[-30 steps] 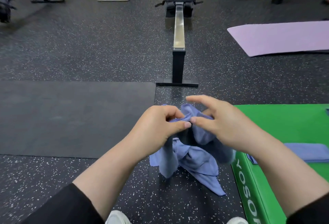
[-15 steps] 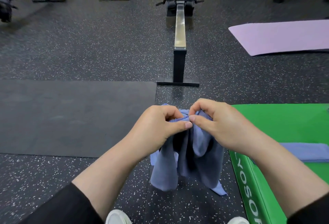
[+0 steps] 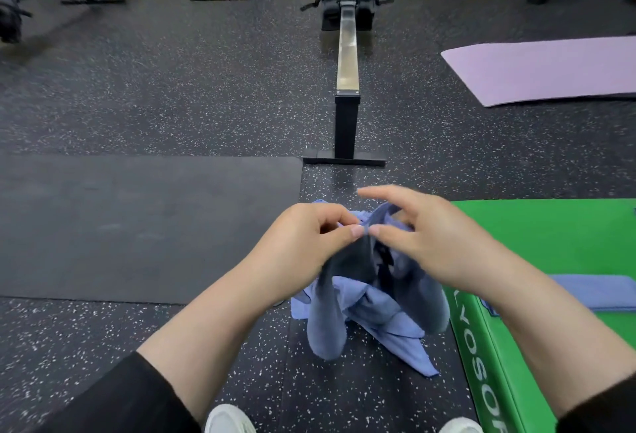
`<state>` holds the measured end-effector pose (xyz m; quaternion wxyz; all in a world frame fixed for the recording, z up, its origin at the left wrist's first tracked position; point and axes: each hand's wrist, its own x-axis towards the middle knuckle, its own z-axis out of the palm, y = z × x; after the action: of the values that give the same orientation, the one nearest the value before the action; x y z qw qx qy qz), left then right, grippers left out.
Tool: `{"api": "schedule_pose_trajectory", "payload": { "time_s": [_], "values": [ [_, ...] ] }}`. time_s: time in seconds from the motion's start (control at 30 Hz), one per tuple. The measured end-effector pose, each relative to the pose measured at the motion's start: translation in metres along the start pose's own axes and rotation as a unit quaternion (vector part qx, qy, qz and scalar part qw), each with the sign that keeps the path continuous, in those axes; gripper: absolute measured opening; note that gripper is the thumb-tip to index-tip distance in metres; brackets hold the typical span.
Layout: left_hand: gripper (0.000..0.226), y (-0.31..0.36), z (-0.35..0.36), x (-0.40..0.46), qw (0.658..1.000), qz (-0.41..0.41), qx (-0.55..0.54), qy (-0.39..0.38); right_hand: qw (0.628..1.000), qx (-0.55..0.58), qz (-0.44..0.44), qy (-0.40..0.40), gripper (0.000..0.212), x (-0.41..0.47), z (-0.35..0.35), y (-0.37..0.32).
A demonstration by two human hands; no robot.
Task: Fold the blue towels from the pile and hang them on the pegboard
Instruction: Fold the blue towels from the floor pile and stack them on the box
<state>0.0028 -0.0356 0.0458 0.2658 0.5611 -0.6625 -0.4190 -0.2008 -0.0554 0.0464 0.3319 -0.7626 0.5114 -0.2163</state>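
A blue towel (image 3: 327,322) hangs bunched in front of me above the speckled floor. My left hand (image 3: 303,247) pinches its top edge between thumb and curled fingers. Beside it, my right hand (image 3: 426,247) has its thumb against the same edge while its other fingers are spread and lifted; cloth drapes over them. More blue cloth (image 3: 395,326) lies crumpled on the floor beneath. A folded blue towel (image 3: 605,291) lies flat on the green box (image 3: 537,240) at right. No pegboard is in view.
A rowing machine (image 3: 347,64) runs away from me straight ahead. A black mat (image 3: 137,226) covers the floor at left and a purple mat (image 3: 550,68) lies at far right. Metal stands line the far wall. My white shoes (image 3: 227,420) show at the bottom.
My right hand's fingers have uncurled and spread again after closing on the towel's top edge. The hanging cloth has shifted and bunched differently. My left hand stays pinched in place.
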Motion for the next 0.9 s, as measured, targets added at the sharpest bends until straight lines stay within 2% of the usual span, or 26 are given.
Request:
{"api": "schedule_pose_trajectory", "payload": {
  "time_s": [0.1,0.13,0.23,0.37,0.47,0.53,0.63,0.7,0.8,0.9],
  "values": [
    [0.016,-0.001,0.001,0.002,1.000,0.004,-0.005,0.010,1.000,-0.029,-0.007,-0.007,0.007,0.002,0.007,0.007],
    [0.016,-0.003,0.000,0.002,1.000,0.005,-0.007,0.017,1.000,-0.030,0.000,-0.004,0.003,0.002,0.007,0.007],
    [0.011,-0.008,-0.001,0.003,1.000,0.000,0.023,0.008,0.997,-0.044,0.024,0.052,0.012,0.004,0.005,0.009],
    [0.010,-0.019,-0.008,0.005,0.995,-0.056,0.077,0.022,0.984,-0.072,0.094,0.130,0.013,0.005,-0.008,0.014],
    [0.012,-0.023,-0.011,0.006,0.992,-0.062,0.096,0.046,0.980,-0.096,0.128,0.122,0.014,0.004,-0.012,0.021],
    [0.014,-0.020,-0.008,0.006,0.994,-0.039,0.093,0.039,0.986,-0.084,0.112,0.093,0.006,0.002,-0.010,0.019],
    [0.022,-0.012,-0.001,0.003,0.997,-0.006,0.079,0.005,0.997,-0.048,0.053,0.008,0.038,0.000,-0.002,0.007],
    [0.024,-0.008,0.004,0.003,0.997,0.005,0.074,-0.011,0.998,-0.055,0.037,-0.024,0.034,0.000,0.005,0.003],
    [0.022,-0.006,0.005,0.004,0.998,0.011,0.069,0.001,0.997,-0.067,0.038,0.005,0.006,0.003,0.011,0.004],
    [0.016,-0.009,-0.002,0.004,0.993,-0.017,0.114,0.021,0.995,-0.060,0.064,0.056,0.015,0.005,0.007,0.008]
  ]
}}
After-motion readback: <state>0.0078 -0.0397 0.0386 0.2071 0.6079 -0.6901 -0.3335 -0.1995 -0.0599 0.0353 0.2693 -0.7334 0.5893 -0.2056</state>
